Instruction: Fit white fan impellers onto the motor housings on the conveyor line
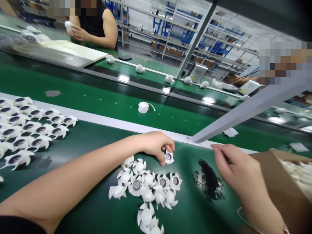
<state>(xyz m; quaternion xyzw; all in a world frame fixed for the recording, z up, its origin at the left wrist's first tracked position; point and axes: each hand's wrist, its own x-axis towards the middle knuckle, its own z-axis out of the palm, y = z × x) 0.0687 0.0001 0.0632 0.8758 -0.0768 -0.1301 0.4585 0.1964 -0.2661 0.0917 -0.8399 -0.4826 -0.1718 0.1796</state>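
My left hand [156,145] reaches across the green table and pinches a small white fan impeller [168,157] at the far edge of a loose heap of white impellers [148,190]. My right hand [235,172] hovers to the right with its fingers held together and pointing left; I see nothing in it. It is just beside a patch of tiny black parts [209,182] on the mat.
Rows of impellers [31,128] lie face up at the left. A cardboard box [280,188] with white parts stands at the right. A grey bar [243,113] slants overhead. A white part [143,107] rides the conveyor. A person [95,26] works across it.
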